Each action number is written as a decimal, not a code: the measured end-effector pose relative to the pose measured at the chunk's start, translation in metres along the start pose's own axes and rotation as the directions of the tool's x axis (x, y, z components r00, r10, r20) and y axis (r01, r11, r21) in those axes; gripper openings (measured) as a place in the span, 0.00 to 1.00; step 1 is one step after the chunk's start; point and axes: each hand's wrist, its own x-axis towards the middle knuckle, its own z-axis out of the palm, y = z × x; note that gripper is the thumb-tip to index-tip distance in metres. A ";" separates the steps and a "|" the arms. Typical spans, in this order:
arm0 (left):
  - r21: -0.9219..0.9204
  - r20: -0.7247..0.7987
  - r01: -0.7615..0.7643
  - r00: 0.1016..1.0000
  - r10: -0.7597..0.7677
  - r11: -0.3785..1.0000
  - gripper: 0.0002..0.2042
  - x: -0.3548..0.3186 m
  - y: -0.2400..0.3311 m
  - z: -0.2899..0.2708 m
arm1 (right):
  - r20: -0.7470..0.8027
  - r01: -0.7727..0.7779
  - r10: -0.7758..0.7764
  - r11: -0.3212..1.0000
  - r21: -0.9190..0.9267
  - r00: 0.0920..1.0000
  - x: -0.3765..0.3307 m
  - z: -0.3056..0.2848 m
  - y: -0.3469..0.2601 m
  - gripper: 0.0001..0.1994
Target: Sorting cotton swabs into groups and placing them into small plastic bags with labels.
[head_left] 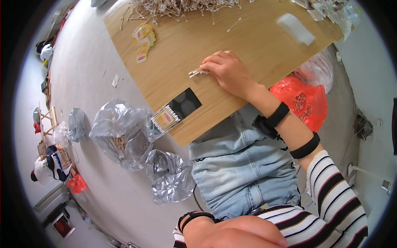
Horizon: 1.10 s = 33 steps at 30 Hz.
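Nearest of all, at the lower edge, the left hand is held in close to the body, well short of the worktop; its fingers are not clearly seen, so I cannot tell whether it is wide, narrow or holding anything. Beyond it, by the near left corner of the worktop, lies a bundle of cotton swabs with a yellow label on top, its swabs running from near left to far right. It meets the left end of a black rectangular pad, whose long side slants the same way. Farther in, the right hand rests low over the wood, fingers drawn narrow around a small bunch of swabs. That bunch sticks out to the left of the fingertips, its long axis running roughly left to right, white tips leading. From it, the labelled bundle lies to the left and near, well apart, and of the two hands the right one is the closer to both. Far and left of the bunch is a scatter of yellow labels; far and right, a pale translucent sheet. Beyond a single loose swab, a large heap of swabs covers the far edge.
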 end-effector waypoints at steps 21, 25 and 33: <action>0.352 0.075 0.440 0.867 -0.493 0.826 0.06 0.046 0.051 0.006 | -0.065 -0.451 0.492 0.728 -0.517 0.868 0.123 0.003 0.081 0.25; 0.473 0.065 0.361 0.895 -0.440 0.804 0.04 0.018 0.047 -0.033 | -0.109 -0.484 0.520 0.672 -0.561 0.847 0.119 -0.008 0.096 0.23; 0.761 0.255 -0.113 0.958 -0.134 0.639 0.07 0.140 -0.099 -0.075 | 0.000 -0.286 0.313 0.870 -0.401 0.950 0.052 -0.033 0.088 0.15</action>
